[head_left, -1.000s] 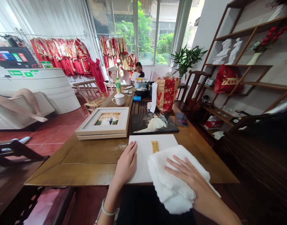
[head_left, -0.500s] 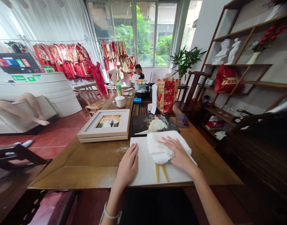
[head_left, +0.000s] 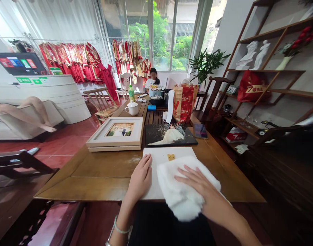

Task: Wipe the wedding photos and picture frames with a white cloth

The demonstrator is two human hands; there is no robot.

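Observation:
A white flat board (head_left: 160, 155) lies at the near edge of the wooden table (head_left: 100, 174), with a small yellow-brown piece (head_left: 171, 157) showing on it. My left hand (head_left: 139, 179) rests flat on the board's left edge, fingers stretched out. My right hand (head_left: 197, 182) lies spread on a fluffy white cloth (head_left: 182, 189) that covers the board's near right part and hangs over the table edge. A bracelet circles my left wrist.
Behind the board lie a dark photo print (head_left: 169, 135) and stacked pale picture frames (head_left: 116, 133). Farther back stand a white cup (head_left: 132, 108), a green bottle (head_left: 131, 93), a red paper bag (head_left: 184, 102) and a seated person (head_left: 153, 80). Wooden shelves (head_left: 261, 71) line the right wall.
My right hand has drawn the cloth back toward me from the board's far part, covering most of the yellow-brown piece. My left hand stays in place.

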